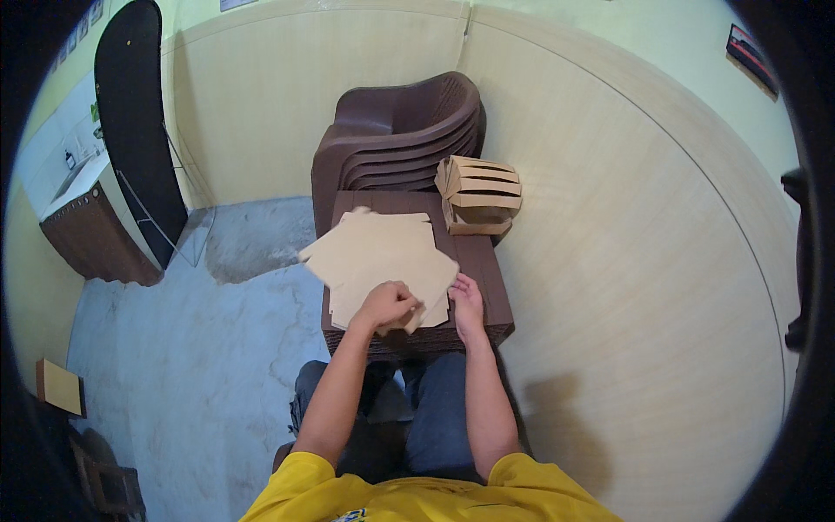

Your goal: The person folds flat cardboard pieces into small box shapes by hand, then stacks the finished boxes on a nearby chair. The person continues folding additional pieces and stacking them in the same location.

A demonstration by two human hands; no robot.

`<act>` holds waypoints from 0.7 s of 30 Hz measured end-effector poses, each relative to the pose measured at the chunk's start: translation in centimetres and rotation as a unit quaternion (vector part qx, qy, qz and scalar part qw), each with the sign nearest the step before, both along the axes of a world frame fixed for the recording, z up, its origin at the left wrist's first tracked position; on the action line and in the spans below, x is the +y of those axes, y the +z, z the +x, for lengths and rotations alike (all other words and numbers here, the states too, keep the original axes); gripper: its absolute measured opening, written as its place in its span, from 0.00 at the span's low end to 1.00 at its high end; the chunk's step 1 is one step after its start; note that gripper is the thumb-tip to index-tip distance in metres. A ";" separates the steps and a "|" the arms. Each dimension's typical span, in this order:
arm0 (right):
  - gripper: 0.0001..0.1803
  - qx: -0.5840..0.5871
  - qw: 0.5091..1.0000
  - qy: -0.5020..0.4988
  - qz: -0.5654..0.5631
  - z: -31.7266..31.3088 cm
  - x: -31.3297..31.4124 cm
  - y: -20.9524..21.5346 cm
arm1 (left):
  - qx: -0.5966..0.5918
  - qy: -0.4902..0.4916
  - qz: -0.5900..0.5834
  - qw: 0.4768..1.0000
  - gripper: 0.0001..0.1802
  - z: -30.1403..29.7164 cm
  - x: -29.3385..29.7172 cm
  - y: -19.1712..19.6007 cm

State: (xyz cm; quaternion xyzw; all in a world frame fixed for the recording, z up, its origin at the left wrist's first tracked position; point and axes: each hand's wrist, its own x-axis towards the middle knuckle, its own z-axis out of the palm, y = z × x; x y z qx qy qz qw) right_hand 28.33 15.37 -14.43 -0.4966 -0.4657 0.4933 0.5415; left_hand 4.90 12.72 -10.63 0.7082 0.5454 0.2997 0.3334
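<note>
A flat tan cardboard sheet (374,261) with an angular, many-cornered outline is tilted over another cardboard sheet (419,221). My left hand (389,304) is curled over its near part, fingers closed near a small flap at the front edge; the fingertips are slightly blurred. At the right corner, my right hand (468,306) pinches the sheet's edge between thumb and fingers. Both sheets are above the brown seat (477,270) of a stack of plastic chairs. Whether the two sheets touch is hard to make out.
Behind the sheets rise the stacked brown chair backs (400,122). A folded cardboard box with slatted strips (483,196) stands at the seat's back right, against the beige wall panel (609,217). Far left are a tall black board (130,113) and a sink counter (83,187).
</note>
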 end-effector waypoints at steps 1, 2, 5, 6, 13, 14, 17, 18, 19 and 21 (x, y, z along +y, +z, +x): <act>0.34 -0.105 0.994 -0.005 0.011 -0.1 -0.3 0.1 | 0.017 -0.008 -0.006 1.000 0.14 -0.3 -0.3 0.6; 0.35 -0.209 0.978 -0.009 0.023 -0.5 -0.5 0.2 | 0.035 -0.015 -0.013 0.999 0.14 -0.7 -0.8 1.2; 0.37 -0.266 0.959 -0.056 0.080 -1.6 -1.6 0.5 | 0.117 -0.021 0.016 0.993 0.16 -1.0 -1.6 2.6; 0.36 -0.257 0.955 -0.084 0.124 -1.9 -2.0 0.5 | 0.150 -0.020 0.043 0.987 0.17 -1.0 -1.8 2.8; 0.31 -0.200 0.962 -0.166 0.083 -2.8 -3.4 0.1 | 0.259 0.049 0.121 0.957 0.22 0.0 -1.7 2.8; 0.30 -0.187 0.963 -0.180 0.068 -3.0 -3.5 0.0 | 0.257 0.056 0.158 0.952 0.22 1.3 -2.0 2.4; 0.24 -0.205 0.956 -0.186 0.094 -3.3 -4.0 -0.2 | 0.218 0.066 0.227 0.947 0.21 4.2 -3.3 1.0; 0.22 -0.217 0.951 -0.182 0.120 -3.4 -4.2 -0.2 | 0.190 0.059 0.237 0.951 0.21 4.7 -3.4 0.6; 0.20 -0.231 0.946 -0.182 0.138 -3.5 -4.4 -0.1 | 0.171 0.046 0.240 0.955 0.20 5.0 -3.4 0.4; 0.17 -0.261 0.933 -0.167 0.185 -3.5 -4.7 0.0 | 0.106 0.045 0.224 0.968 0.21 4.8 -3.4 0.0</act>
